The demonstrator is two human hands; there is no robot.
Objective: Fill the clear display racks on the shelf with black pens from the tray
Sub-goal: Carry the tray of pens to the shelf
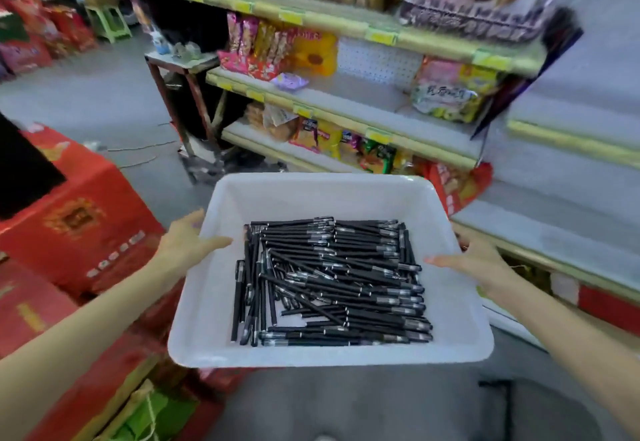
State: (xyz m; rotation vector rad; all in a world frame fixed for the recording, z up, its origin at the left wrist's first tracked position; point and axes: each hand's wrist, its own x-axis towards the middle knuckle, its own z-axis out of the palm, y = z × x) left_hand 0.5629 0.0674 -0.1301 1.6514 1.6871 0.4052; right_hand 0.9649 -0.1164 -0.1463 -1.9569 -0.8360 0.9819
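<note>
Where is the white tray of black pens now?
The white tray is low in the centre of the head view, held by its side rims in the left hand and right hand, red boxes at its left, snack shelves behind.

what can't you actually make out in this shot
Head view only.
No clear display racks seen; the shelf is motion-blurred.
Fingers of left hand and right hand: hidden under the tray, only thumbs show.
Lower black pens: covered by those on top.
Print on pens: too small.
</note>
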